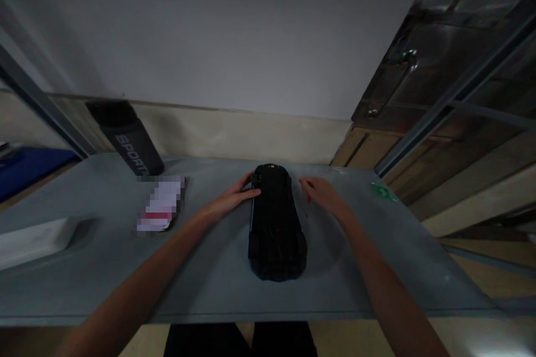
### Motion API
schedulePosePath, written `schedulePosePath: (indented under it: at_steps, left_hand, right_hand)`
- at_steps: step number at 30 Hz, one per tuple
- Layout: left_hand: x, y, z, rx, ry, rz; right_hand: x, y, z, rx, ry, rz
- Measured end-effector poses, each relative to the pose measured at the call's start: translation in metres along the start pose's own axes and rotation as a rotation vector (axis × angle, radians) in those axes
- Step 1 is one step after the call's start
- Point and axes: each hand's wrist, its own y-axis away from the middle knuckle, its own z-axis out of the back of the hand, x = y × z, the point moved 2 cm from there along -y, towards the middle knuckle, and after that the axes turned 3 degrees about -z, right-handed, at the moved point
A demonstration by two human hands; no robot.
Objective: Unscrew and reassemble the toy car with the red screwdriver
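Note:
A long black device [275, 222], shaped like a toy car seen from above, lies lengthwise in the middle of the grey table [218, 268]. My left hand [234, 198] rests against its far left end, fingers stretched along its edge. Just to the right of its far end, my right hand [321, 192] lies on the table with fingers extended, close to the device but apart from it. Neither hand holds anything.
A dark bottle [129, 139] marked SPORT stands at the back left. A blurred-out card [161, 204] lies in front of it. A white box [33, 240] sits at the left edge, a small green scrap [383, 191] at the right. A wall runs behind, a metal door on the right.

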Motion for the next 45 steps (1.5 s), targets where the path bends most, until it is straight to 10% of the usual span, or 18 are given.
schedulePosePath:
  at_steps: [11, 16, 29, 45]
  left_hand:
    - [-0.006, 0.008, -0.002, 0.072, 0.238, 0.095]
    - [-0.006, 0.008, -0.003, 0.064, 0.231, 0.079]
    - [-0.007, 0.011, -0.004, 0.110, 0.304, 0.019]
    - [0.002, 0.009, -0.006, 0.065, 0.283, 0.131]
  right_hand:
    - [-0.006, 0.005, -0.014, -0.002, 0.029, 0.013]
    - [0.014, -0.007, -0.024, -0.146, -0.419, -0.011]
    - [0.076, -0.032, -0.030, 0.179, -1.147, -0.277]
    - [0.077, -0.024, -0.023, 0.114, -1.175, -0.247]
